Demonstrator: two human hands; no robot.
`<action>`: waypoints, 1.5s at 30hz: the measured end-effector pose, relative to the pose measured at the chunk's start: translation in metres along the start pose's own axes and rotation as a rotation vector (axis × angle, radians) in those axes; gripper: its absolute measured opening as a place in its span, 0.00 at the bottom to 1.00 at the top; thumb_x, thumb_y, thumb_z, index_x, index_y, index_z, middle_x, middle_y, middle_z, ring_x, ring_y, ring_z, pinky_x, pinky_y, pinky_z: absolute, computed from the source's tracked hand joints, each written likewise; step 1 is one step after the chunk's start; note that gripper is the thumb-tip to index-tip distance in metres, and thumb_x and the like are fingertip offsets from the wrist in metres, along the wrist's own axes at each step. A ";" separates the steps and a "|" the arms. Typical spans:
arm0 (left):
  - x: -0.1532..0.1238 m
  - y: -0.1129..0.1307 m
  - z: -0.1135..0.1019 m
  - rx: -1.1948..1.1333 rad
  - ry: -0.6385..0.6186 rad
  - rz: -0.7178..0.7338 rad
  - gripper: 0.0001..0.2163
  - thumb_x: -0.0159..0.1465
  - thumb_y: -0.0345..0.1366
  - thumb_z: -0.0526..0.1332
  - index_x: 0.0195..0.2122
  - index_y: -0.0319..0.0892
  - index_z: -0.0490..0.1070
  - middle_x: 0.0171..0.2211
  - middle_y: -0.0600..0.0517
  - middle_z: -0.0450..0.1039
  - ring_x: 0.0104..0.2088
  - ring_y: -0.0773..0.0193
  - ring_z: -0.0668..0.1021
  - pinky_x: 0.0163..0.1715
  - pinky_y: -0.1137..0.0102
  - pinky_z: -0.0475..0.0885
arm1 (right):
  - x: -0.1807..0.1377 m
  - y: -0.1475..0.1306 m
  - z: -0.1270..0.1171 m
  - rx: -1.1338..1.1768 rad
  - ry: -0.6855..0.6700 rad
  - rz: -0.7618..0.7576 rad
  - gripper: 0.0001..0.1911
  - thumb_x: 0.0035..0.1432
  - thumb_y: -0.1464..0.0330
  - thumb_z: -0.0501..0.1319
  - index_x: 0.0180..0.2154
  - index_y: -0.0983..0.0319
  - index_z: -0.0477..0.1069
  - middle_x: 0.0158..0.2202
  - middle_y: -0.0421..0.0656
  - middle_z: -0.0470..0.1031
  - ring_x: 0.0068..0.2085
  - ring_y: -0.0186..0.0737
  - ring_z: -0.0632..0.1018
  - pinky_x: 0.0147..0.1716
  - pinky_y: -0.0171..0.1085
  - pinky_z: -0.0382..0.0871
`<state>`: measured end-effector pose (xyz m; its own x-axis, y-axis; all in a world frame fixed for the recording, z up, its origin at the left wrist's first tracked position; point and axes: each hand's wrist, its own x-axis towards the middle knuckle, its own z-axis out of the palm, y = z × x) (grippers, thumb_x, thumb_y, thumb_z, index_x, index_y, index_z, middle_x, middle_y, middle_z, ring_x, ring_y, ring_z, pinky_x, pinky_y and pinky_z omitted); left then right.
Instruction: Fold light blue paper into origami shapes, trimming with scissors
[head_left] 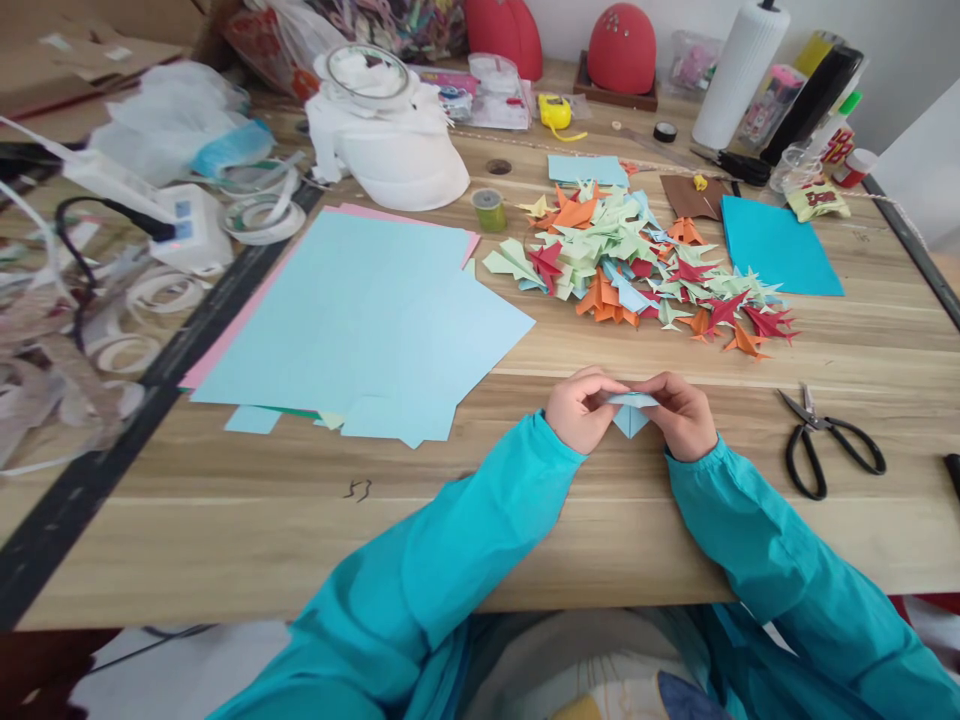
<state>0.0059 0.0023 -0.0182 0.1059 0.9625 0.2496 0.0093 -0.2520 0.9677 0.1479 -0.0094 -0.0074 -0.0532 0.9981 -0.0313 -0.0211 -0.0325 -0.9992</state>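
The folded pale-blue paper (631, 422) sits on the near side of the heap of paper shapes (600, 245), its wide edge running left to right and its point toward the person. The left hand (581, 408) pinches its left end and the right hand (682, 417) its right, neither nearer. Scissors (817, 424) lie near-right of the heap, large blue sheets (352, 300) left of it.

Counted are: 2 hands (582, 410), 1 held blue ppr. (631, 419), 1 pr. open scissors (817, 424), 1 tape meas. (553, 111), 1 spool (490, 211).
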 end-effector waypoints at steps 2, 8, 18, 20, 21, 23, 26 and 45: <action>0.000 0.002 0.000 -0.007 0.004 -0.016 0.04 0.48 0.28 0.63 0.25 0.40 0.74 0.24 0.51 0.70 0.27 0.66 0.72 0.26 0.72 0.68 | 0.000 0.000 0.000 0.000 0.008 0.004 0.13 0.39 0.60 0.67 0.26 0.61 0.69 0.25 0.40 0.75 0.27 0.37 0.74 0.28 0.37 0.68; 0.001 0.005 0.000 -0.007 0.003 -0.086 0.04 0.51 0.34 0.63 0.23 0.39 0.74 0.24 0.50 0.72 0.26 0.67 0.72 0.25 0.72 0.67 | 0.000 0.000 -0.001 0.024 -0.003 0.046 0.11 0.42 0.62 0.65 0.28 0.61 0.70 0.23 0.39 0.74 0.26 0.35 0.73 0.27 0.36 0.67; 0.001 0.004 -0.001 0.132 0.011 0.025 0.05 0.52 0.35 0.62 0.24 0.40 0.75 0.28 0.48 0.72 0.29 0.65 0.74 0.29 0.70 0.70 | 0.001 0.000 0.000 -0.013 -0.010 0.078 0.12 0.40 0.62 0.66 0.26 0.61 0.69 0.22 0.38 0.72 0.24 0.34 0.72 0.25 0.36 0.68; 0.001 0.004 -0.001 0.178 0.008 0.060 0.05 0.52 0.36 0.62 0.25 0.40 0.75 0.28 0.48 0.72 0.29 0.65 0.74 0.28 0.71 0.70 | 0.001 0.000 0.001 -0.031 -0.008 0.077 0.13 0.38 0.62 0.67 0.25 0.61 0.68 0.22 0.38 0.72 0.24 0.34 0.71 0.24 0.35 0.67; 0.000 0.005 -0.001 0.196 -0.001 0.079 0.05 0.52 0.36 0.62 0.24 0.40 0.75 0.28 0.48 0.72 0.28 0.66 0.74 0.27 0.71 0.70 | 0.000 0.000 0.001 -0.043 -0.007 0.075 0.14 0.37 0.62 0.68 0.25 0.61 0.67 0.22 0.38 0.72 0.24 0.34 0.71 0.23 0.35 0.67; -0.001 0.005 -0.001 0.220 -0.005 0.112 0.06 0.53 0.36 0.61 0.24 0.40 0.74 0.27 0.48 0.72 0.27 0.67 0.74 0.26 0.72 0.70 | 0.000 0.001 0.002 -0.058 -0.012 0.073 0.15 0.36 0.62 0.68 0.25 0.61 0.66 0.22 0.38 0.71 0.24 0.33 0.71 0.23 0.35 0.67; -0.001 0.004 -0.001 0.234 0.019 0.139 0.05 0.52 0.35 0.62 0.25 0.40 0.74 0.28 0.48 0.72 0.28 0.66 0.74 0.27 0.72 0.71 | -0.001 0.002 0.002 -0.061 -0.035 0.069 0.14 0.37 0.62 0.68 0.25 0.61 0.66 0.23 0.38 0.72 0.25 0.34 0.72 0.25 0.35 0.67; -0.003 0.013 -0.007 0.034 -0.017 0.140 0.08 0.58 0.33 0.56 0.35 0.42 0.75 0.34 0.47 0.75 0.36 0.63 0.76 0.38 0.68 0.72 | -0.001 0.007 0.000 -0.115 -0.060 0.030 0.10 0.42 0.64 0.65 0.28 0.61 0.67 0.25 0.39 0.72 0.27 0.35 0.72 0.27 0.35 0.67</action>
<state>-0.0009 -0.0029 -0.0063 0.1257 0.9158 0.3815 0.0272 -0.3876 0.9214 0.1478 -0.0105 -0.0141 -0.1113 0.9917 -0.0637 0.0959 -0.0530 -0.9940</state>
